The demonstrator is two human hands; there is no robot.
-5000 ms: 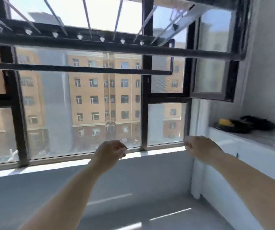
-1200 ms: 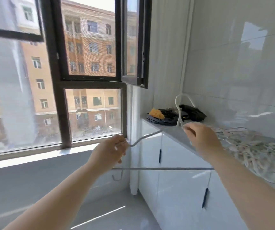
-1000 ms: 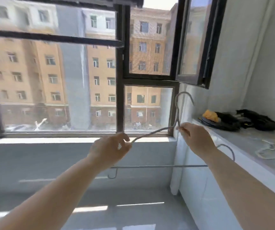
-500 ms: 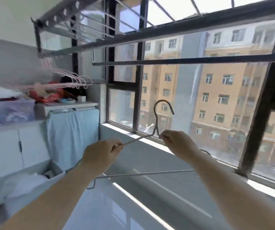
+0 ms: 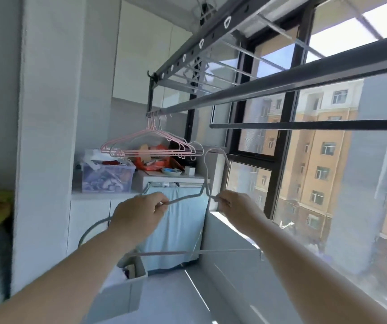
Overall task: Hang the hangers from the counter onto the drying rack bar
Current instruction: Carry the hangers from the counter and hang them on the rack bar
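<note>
Hanger [image 5: 184, 199] in left hand [image 5: 137, 218], right hand [image 5: 237, 206], clear bin [image 5: 108, 181] holding clutter

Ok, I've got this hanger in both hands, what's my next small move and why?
Probably raise the hanger toward the drying rack bar and drop its hook over it, next to the pink hangers. Your left hand grips one shoulder and your right hand pinches near the neck. The hook points up, but it sits well below the bar.
</note>
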